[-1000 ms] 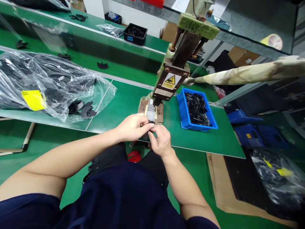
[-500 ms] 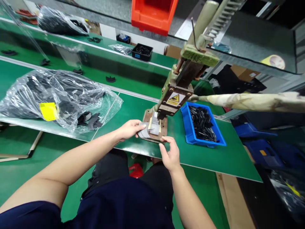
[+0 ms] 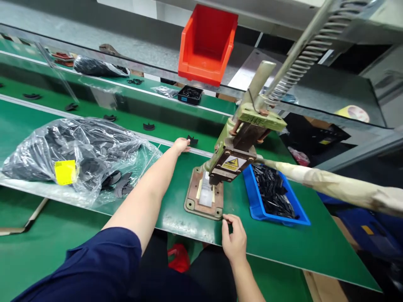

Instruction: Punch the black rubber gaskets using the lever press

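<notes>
While noting left hand (image 3: 181, 145), of indiscernible grip, at black curved piece (image 3: 192, 140) by green strip's (image 3: 171, 131) near edge, and right hand (image 3: 234, 236), with parted fingers, beside press base (image 3: 203, 211), consider risk of skewing the piece if brushed rather than pinched.

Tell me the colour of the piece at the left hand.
The piece is black; the head view shows it.

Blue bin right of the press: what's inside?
The blue bin holds a heap of slim black parts, which hides its floor and anything buried. The wrapped lever covers one far corner.
</notes>
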`<state>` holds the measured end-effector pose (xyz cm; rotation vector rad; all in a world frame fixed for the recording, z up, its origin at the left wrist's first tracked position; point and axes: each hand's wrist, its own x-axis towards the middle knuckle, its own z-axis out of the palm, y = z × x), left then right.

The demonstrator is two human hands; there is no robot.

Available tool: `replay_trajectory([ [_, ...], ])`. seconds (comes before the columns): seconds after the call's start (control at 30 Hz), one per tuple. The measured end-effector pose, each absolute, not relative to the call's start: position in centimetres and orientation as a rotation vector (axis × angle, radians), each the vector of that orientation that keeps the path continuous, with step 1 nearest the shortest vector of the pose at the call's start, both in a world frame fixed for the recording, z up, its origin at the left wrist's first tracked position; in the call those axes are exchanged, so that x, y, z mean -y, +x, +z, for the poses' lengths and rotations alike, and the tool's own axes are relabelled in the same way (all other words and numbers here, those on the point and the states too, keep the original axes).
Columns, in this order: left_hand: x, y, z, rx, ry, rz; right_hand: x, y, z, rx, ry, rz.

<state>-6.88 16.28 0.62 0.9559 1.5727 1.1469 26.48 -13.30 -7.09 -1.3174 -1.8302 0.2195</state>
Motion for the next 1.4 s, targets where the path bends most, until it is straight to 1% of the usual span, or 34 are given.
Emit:
replay_trajectory([
  [0.07,-15.8,-7.5,0.6,-1.62,1.062,1.114,13.1,26.6,-7.1,1.828,-1.333,0.214],
  [0.17,-12.1,-9.8,0.3,-1.675,1.27,1.068,12.9,26.7,-7.3,1.841,-1.339,0.228],
  [0.3,-3.1,-15.8,0.8,-1.823,1.985,0.889,12.7,26.7,-7.7,1.841,-1.325,0.256],
  [0.37,2.1,-19.6,1.6,-2.013,2.174,0.835,12.3,26.7,-8.0,1.833,-1.346,0.239],
  [0.43,6.8,-23.4,2.3,-2.332,2.113,0.815,11.9,26.7,-8.4,1.835,-1.359,0.222],
  [0.5,10.7,-27.0,2.7,-2.676,1.879,0.75,11.6,26.7,-8.7,1.845,-1.35,0.226],
  [0.57,13.2,-30.1,2.5,-2.891,1.58,0.627,11.5,26.6,-8.7,1.852,-1.346,0.224],
  [0.67,14.5,-33.5,1.7,-2.871,1.24,0.403,11.5,26.6,-8.7,1.865,-1.35,0.207],
  [0.73,14.3,-34.8,1.4,-2.775,1.18,0.304,11.5,26.5,-8.6,1.878,-1.342,0.195],
  [0.8,14.0,-35.2,1.6,-2.738,1.205,0.289,11.6,26.5,-8.5,1.892,-1.334,0.184],
  [0.97,14.2,-33.1,2.5,-2.794,1.511,0.62,11.8,26.3,-8.3,1.909,-1.333,0.167],
  [1.03,14.6,-31.5,1.9,-2.689,1.723,0.608,11.9,26.2,-8.3,1.909,-1.342,0.163],
  [1.1,14.9,-30.3,1.0,-2.497,1.877,0.488,11.8,26.1,-8.2,1.911,-1.346,0.165],
  [1.17,15.0,-29.7,0.3,-2.377,1.889,0.46,11.8,26.1,-8.1,1.913,-1.341,0.169],
  [1.23,15.1,-29.8,0.3,-2.364,1.821,0.559,11.8,26.2,-8.1,1.91,-1.329,0.168],
  [1.4,15.5,-33.7,2.3,-2.444,1.644,0.788,12.6,23.8,-6.9,1.933,-1.209,0.168],
])
